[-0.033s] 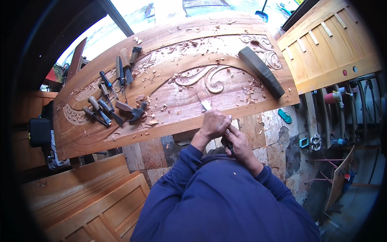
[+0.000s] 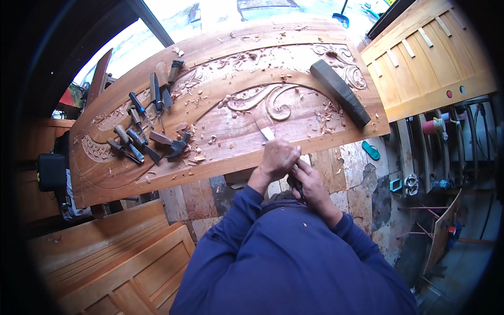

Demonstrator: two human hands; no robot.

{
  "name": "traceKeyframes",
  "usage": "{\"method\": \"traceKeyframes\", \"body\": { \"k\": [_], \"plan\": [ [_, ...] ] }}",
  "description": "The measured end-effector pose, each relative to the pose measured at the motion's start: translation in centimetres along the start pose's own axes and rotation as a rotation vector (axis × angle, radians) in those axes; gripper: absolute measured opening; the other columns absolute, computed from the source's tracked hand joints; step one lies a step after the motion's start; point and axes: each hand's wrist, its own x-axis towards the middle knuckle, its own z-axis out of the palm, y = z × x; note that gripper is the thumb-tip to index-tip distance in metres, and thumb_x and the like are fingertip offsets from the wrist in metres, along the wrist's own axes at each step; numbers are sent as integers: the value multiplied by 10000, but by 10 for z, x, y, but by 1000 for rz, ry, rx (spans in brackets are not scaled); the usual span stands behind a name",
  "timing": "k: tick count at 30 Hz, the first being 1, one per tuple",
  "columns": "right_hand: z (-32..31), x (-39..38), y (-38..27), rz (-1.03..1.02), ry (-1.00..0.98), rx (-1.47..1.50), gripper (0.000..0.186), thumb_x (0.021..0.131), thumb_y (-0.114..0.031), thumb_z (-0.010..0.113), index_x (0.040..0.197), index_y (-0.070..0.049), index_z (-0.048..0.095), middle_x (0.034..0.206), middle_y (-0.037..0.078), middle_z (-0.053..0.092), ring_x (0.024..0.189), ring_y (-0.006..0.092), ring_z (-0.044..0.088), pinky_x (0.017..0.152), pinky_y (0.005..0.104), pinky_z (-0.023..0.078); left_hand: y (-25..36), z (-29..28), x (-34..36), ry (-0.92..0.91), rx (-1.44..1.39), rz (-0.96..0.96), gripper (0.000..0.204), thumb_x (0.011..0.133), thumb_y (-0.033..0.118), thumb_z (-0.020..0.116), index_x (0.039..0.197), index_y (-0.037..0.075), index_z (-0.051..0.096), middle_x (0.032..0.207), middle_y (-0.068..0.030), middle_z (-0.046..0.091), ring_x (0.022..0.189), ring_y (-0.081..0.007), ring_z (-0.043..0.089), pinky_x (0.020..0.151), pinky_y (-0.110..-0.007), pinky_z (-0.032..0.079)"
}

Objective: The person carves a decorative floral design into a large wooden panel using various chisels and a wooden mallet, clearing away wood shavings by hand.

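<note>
Carved door panel [image 2: 231, 121]: bare matt wood, rough with chips. Chisel [image 2: 268, 134]: bright metal blade. Sleeves [image 2: 294, 262]: blue cloth.

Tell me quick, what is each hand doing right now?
Left hand: closed around a chisel, its blade on the carved wooden panel.
Right hand: closed on the dark handle end of the same chisel, close behind the left.

Patchy tiled floor [image 2: 362, 173] below, panelled wooden doors [image 2: 428, 58] stacked at both sides, bright daylight at the top.
</note>
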Motion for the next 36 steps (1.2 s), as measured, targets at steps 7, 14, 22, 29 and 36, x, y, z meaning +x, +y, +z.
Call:
{"method": "traceKeyframes", "body": {
  "k": [7, 14, 22, 29, 36],
  "plan": [
    [-3, -3, -19, 67, -36, 13, 343, 1138, -211, 528, 1409, -16, 606, 793, 23, 596, 528, 68, 501, 459, 228, 395, -1, 7, 3, 81, -156, -80, 522, 1020, 343, 527, 582, 71, 611, 601, -187, 605, 580, -389, 623, 609, -504, 487],
    [-11, 8, -28, 66, -90, 9, 331, 1136, -227, 544, 1381, -18, 621, 815, 8, 589, 574, 58, 499, 459, 224, 395, -10, 10, 10, 147, -31, 32, 398, 1013, 328, 481, 726, 68, 574, 632, -142, 595, 592, -365, 630, 571, -489, 486],
    [-6, 15, -51, 148, -87, -21, 363, 1142, -206, 517, 1427, 1, 604, 759, -21, 535, 531, 55, 457, 462, 231, 375, -15, 15, 14, 224, -100, -131, 530, 1018, 365, 501, 582, 79, 597, 614, -182, 611, 577, -385, 627, 586, -503, 482],
    [-3, 29, -60, 144, -54, -57, 321, 1128, -224, 556, 1383, -56, 654, 772, -10, 585, 485, 49, 459, 448, 209, 369, -33, 12, 22, 262, 24, 80, 280, 1040, 246, 495, 842, 103, 632, 652, -112, 641, 605, -348, 655, 551, -470, 481],
    [-6, 46, -34, 71, -8, 4, 317, 1138, -210, 534, 1399, -64, 640, 774, -28, 570, 514, 36, 460, 447, 209, 380, -30, -7, 39, 140, -61, -106, 518, 1035, 351, 501, 613, 82, 633, 622, -180, 633, 590, -391, 634, 620, -501, 491]
  ]
}}
